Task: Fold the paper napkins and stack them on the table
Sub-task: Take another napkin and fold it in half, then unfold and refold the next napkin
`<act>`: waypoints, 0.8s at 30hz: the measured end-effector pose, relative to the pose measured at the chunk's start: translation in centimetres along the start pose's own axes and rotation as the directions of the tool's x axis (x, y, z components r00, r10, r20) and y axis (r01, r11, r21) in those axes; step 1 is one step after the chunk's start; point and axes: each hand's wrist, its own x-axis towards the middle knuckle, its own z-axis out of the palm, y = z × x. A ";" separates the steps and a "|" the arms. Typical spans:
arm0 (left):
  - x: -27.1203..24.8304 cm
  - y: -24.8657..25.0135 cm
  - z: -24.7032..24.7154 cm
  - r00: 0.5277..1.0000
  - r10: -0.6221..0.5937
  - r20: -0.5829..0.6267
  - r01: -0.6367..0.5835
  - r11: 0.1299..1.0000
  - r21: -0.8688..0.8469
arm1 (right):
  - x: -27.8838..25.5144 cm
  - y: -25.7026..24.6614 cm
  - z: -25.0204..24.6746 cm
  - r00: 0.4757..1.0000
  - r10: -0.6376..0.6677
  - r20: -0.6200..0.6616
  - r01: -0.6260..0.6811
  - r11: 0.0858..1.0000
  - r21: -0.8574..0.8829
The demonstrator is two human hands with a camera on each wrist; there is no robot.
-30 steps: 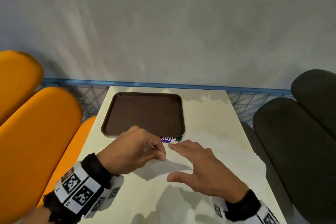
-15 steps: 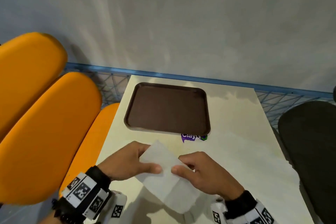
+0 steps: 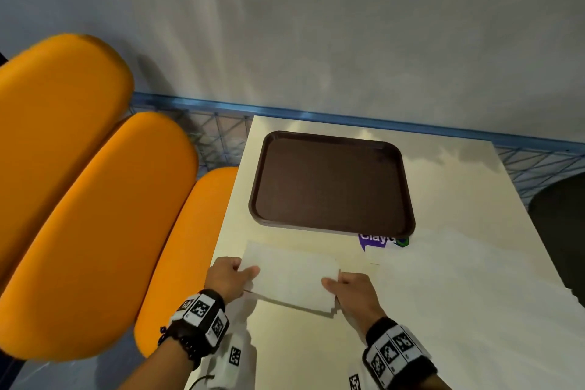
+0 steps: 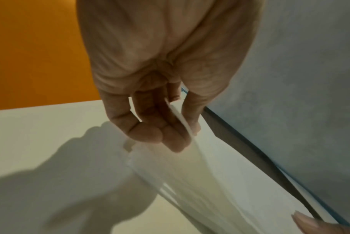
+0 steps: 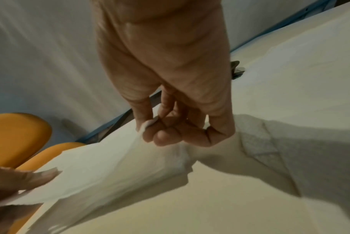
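Both hands pinched one napkin (image 3: 292, 275) taut above the table (image 3: 443, 310) near the tray (image 3: 332, 180): your left hand (image 3: 229, 279) and right hand (image 3: 354, 291) took opposite ends, likely to square a fold.

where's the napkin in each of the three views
Head: napkin low centre, held between left hand and right hand.
Left wrist: napkin runs from the fingers to lower right.
Right wrist: napkin stretches left from the fingers.
Shared landmark: brown tray.
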 end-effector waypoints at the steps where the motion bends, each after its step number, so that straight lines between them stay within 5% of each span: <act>1: 0.4 0.0 0.0 1.000 -0.004 -0.026 0.005 0.999 0.037 | 0.5 0.0 0.4 0.999 0.004 -0.036 -0.004 1.000 0.000; 5: 1.8 -0.9 0.2 0.997 0.024 -0.075 -0.005 0.971 0.240 | 1.8 0.1 1.5 0.988 -0.008 -0.154 -0.011 0.992 -0.122; 12: 2.3 -1.0 1.3 0.992 0.048 -0.115 -0.003 0.934 0.358 | 2.2 -0.1 1.8 0.975 -0.036 -0.220 -0.020 0.969 -0.246; 15: 1.8 -0.9 1.6 0.982 0.108 -0.155 -0.035 0.911 0.412 | 1.3 0.0 1.6 0.952 -0.194 -0.236 0.105 0.933 -0.344; 17: 1.2 -0.8 2.1 0.954 0.263 -0.142 -0.138 0.811 0.569 | 0.7 0.0 1.7 0.906 -0.394 -0.157 0.278 0.831 -0.482; 19: 0.5 -0.5 2.9 0.909 0.415 -0.033 -0.269 0.646 0.714 | 0.5 0.3 2.2 0.907 -0.422 0.017 0.346 0.719 -0.603; 21: -0.1 -0.1 3.6 0.910 0.409 0.069 -0.314 0.573 0.757 | 0.3 0.4 2.5 0.938 -0.329 0.104 0.315 0.691 -0.651; 24: -1.1 0.9 3.9 0.939 0.321 0.123 -0.295 0.570 0.767 | -0.4 0.5 1.7 0.924 -0.369 0.104 0.360 0.743 -0.564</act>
